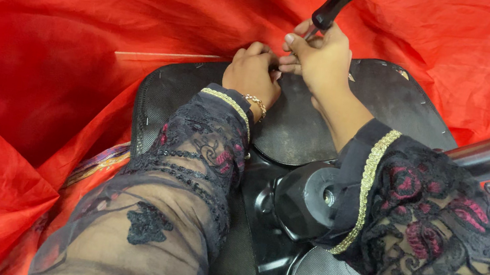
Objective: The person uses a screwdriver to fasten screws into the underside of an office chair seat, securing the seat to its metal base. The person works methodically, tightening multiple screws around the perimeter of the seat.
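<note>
Work looks to be at the fastening stage — red fabric (80, 38) is being fixed along the far edge of an upturned chair seat (298, 119). The right hand (320, 55) is clenched round a black-handled tool (339, 2), its tip pressed at the seat's far edge. The left hand (253, 71), fingers curled, pins the fabric against that edge just beside the tool tip. My guess at what comes next: a steady push with the tool while the left hand keeps the cloth taut, then shifting along the rim. The seat lies underside up, dark and scuffed, with a black metal mount (274, 224) on its near side — the fabric billows loose and creased all around it.
</note>
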